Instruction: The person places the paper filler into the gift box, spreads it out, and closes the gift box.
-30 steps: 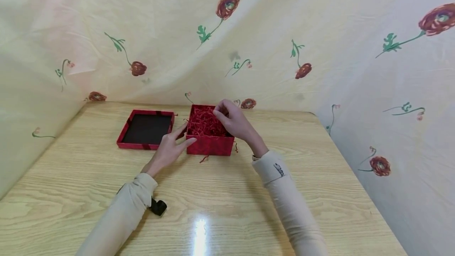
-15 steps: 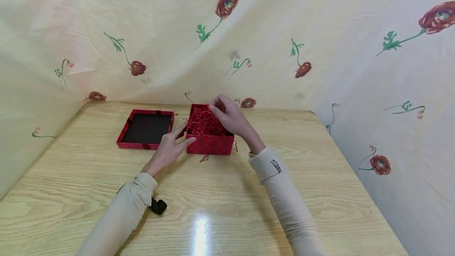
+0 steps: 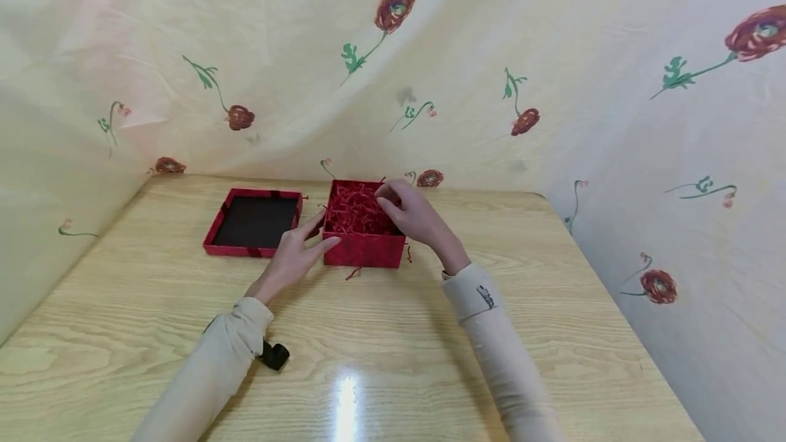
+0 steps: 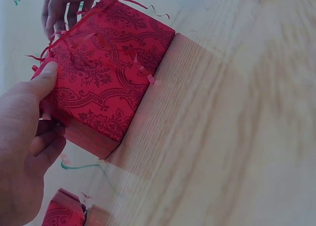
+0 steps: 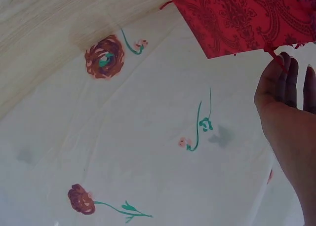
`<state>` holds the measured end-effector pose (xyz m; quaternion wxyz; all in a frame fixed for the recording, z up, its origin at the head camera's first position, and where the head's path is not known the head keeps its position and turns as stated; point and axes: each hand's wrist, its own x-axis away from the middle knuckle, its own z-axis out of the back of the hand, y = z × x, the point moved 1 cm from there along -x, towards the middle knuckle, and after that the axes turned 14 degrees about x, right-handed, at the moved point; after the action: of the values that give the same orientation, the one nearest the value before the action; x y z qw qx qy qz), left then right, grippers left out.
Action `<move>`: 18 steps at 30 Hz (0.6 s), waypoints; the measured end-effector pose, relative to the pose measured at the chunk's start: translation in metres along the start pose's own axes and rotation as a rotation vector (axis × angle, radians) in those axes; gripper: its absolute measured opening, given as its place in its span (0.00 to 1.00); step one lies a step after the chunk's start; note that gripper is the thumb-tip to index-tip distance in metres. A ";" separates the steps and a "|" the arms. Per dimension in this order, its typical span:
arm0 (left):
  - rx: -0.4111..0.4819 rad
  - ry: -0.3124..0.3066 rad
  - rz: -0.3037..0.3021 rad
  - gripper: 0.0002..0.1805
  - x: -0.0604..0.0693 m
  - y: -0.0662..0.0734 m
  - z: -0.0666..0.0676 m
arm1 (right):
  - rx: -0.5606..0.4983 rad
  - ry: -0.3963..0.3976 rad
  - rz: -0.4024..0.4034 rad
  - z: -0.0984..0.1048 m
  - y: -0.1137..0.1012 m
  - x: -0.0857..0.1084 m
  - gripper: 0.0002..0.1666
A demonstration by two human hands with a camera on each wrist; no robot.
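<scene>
A red patterned gift box (image 3: 364, 251), topless, stands near the back of the table in the head view. Red shredded paper (image 3: 353, 207) fills it up to the rim. My left hand (image 3: 291, 258) grips the box's near left corner, thumb on the front wall and fingers at the left side; the left wrist view shows those fingers bent beside the patterned wall (image 4: 108, 73). Over the right part of the paper hovers my right hand (image 3: 413, 213), fingers loosely bent. In the right wrist view a red strand lies by its fingertips (image 5: 284, 63); nothing shows clearly held.
Left of the box lies the red lid (image 3: 211, 251), its black inside facing up. Loose paper shreds (image 3: 353, 273) lie around the box. A small black object (image 3: 275, 356) sits by the left sleeve. Flowered cloth (image 3: 295, 108) hangs behind the table.
My right hand first shifted a little left and away over the paper, then came back right and nearer. The left hand has stayed on the box corner; box and lid have not moved.
</scene>
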<state>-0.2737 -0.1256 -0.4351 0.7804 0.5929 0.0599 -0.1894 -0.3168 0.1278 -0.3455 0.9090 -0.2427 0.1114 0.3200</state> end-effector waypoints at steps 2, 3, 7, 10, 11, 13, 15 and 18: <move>0.008 0.003 0.003 0.41 0.000 0.000 0.000 | 0.038 -0.029 0.014 -0.001 -0.001 0.003 0.15; 0.011 0.001 0.006 0.41 0.000 0.000 0.000 | 0.054 -0.058 0.018 -0.001 -0.002 0.004 0.18; 0.013 -0.004 0.004 0.41 -0.001 0.000 0.000 | 0.140 -0.200 0.008 -0.008 -0.008 0.008 0.32; 0.007 -0.003 0.002 0.42 -0.001 -0.001 0.000 | 0.194 -0.276 -0.009 -0.014 -0.011 0.008 0.36; 0.005 -0.005 0.003 0.42 -0.001 -0.002 0.000 | 0.207 -0.291 -0.007 -0.016 -0.012 0.008 0.34; 0.006 -0.006 0.007 0.42 -0.001 -0.002 0.000 | 0.221 -0.302 0.003 -0.019 -0.013 0.007 0.30; 0.007 -0.007 0.014 0.42 0.000 -0.002 0.000 | 0.220 -0.303 0.021 -0.021 -0.013 0.005 0.26; 0.009 -0.008 0.019 0.42 0.000 -0.002 0.001 | 0.212 -0.301 0.046 -0.022 -0.012 -0.001 0.22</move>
<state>-0.2740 -0.1266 -0.4365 0.7798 0.5960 0.0505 -0.1846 -0.3110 0.1076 -0.3598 0.9282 -0.0924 0.0130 0.3601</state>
